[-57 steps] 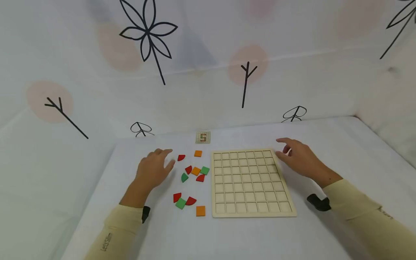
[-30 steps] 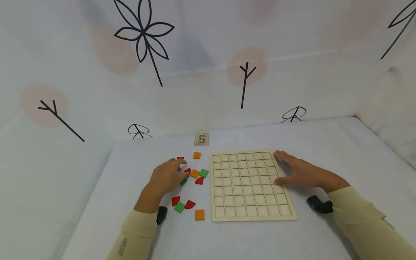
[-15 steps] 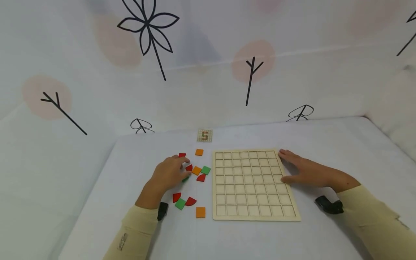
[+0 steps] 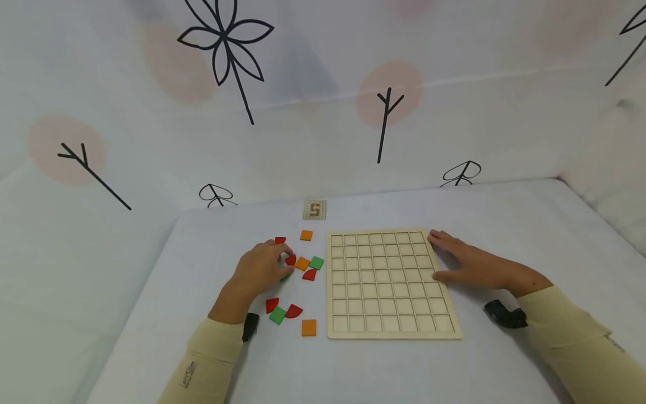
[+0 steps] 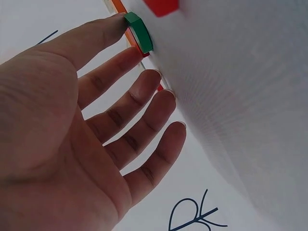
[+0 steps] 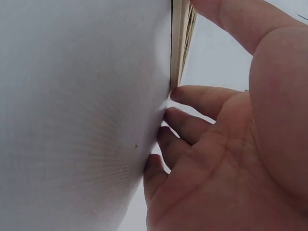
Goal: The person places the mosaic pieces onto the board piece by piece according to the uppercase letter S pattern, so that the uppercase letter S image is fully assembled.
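My left hand (image 4: 258, 269) is palm-in over the small pieces left of the board, fingers loosely bent. In the left wrist view its thumb tip is at a green quarter-round piece (image 5: 138, 32), the forefinger tip close below. A red quarter-round piece (image 4: 290, 260) lies between thumb and forefinger in the head view. The pale wooden grid board (image 4: 388, 283) has bare squares. Along its right side lies my right hand (image 4: 469, 261), fingers extended, thumb and forefinger at the rim. The right wrist view shows the fingertips down on the cloth beside the board's edge (image 6: 179, 43).
An orange square (image 4: 302, 263), a green square (image 4: 316, 262) and a red quarter-round (image 4: 310, 274) lie by the board. Nearer me are another orange square (image 4: 309, 327) and several red and green pieces. A small card (image 4: 314, 210) with an S pattern lies at the back.
My left hand has moved right and down onto the pieces near the green quarter-round. My right hand has come down against the board's right edge. Over the last half second both hands barely move.
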`<act>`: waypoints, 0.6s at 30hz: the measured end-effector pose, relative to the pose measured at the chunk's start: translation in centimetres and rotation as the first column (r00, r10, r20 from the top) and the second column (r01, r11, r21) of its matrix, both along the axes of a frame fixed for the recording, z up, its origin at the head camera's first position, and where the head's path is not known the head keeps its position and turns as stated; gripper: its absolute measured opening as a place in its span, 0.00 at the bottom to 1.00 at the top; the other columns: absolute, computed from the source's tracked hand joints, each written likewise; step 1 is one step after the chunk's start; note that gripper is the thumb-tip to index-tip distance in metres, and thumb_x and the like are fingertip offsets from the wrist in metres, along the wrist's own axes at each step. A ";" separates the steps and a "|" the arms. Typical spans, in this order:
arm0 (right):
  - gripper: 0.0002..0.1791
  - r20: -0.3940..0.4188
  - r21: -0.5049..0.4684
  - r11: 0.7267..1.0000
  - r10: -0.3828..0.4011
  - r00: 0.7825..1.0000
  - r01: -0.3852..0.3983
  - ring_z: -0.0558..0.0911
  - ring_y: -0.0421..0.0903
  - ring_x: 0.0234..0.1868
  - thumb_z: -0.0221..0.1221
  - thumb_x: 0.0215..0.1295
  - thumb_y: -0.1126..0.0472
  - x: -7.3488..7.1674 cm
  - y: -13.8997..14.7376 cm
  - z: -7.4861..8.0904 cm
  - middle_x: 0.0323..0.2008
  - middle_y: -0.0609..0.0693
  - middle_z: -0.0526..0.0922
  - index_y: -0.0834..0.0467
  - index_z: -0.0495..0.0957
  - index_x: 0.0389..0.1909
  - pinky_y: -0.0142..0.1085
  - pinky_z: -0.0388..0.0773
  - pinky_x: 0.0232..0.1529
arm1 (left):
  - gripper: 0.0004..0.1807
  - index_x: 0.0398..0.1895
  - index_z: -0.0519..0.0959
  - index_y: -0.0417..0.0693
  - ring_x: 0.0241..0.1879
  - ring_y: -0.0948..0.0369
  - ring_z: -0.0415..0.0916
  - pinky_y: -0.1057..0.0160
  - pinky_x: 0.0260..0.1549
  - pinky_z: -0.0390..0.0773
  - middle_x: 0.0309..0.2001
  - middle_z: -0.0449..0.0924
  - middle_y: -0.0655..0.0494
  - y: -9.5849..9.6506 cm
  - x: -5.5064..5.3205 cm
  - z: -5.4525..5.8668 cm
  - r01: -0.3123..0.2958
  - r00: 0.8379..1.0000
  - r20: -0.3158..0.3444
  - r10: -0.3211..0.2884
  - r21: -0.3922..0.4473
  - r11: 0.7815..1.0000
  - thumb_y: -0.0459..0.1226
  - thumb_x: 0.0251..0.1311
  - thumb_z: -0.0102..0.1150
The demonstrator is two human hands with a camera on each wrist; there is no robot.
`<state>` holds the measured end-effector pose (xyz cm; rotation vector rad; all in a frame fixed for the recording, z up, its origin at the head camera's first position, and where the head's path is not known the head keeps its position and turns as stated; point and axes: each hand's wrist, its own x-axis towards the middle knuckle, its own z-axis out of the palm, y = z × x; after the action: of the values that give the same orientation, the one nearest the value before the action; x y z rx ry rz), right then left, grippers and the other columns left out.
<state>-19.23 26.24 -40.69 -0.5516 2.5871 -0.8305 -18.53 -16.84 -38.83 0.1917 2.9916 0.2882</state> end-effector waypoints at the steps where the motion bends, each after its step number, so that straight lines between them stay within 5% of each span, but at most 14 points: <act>1: 0.57 -0.001 -0.002 1.000 0.000 1.000 0.000 0.41 0.67 0.79 0.65 0.61 0.38 0.0 0.0 0.0 0.80 0.61 0.41 0.60 0.46 0.79 0.69 0.45 0.70 | 0.21 0.54 0.83 0.55 0.42 0.58 0.75 0.58 0.42 0.83 0.43 0.80 0.54 0.0 0.0 0.0 0.000 1.000 -0.003 0.000 -0.002 1.000 0.47 0.57 0.72; 18: 0.60 0.091 -0.002 0.999 -0.036 0.995 0.037 0.36 0.66 0.79 0.67 0.58 0.39 1.0 -0.1 0.5 0.81 0.60 0.37 0.56 0.43 0.80 0.69 0.36 0.72 | 0.19 0.51 0.82 0.53 0.41 0.59 0.75 0.60 0.41 0.83 0.42 0.81 0.54 0.3 0.1 0.1 -0.018 1.000 -0.001 0.018 0.002 1.000 0.47 0.58 0.71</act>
<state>-18.23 26.09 -40.19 -0.4576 2.5198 -0.8521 -18.48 -16.54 -38.70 0.1652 2.9960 0.2934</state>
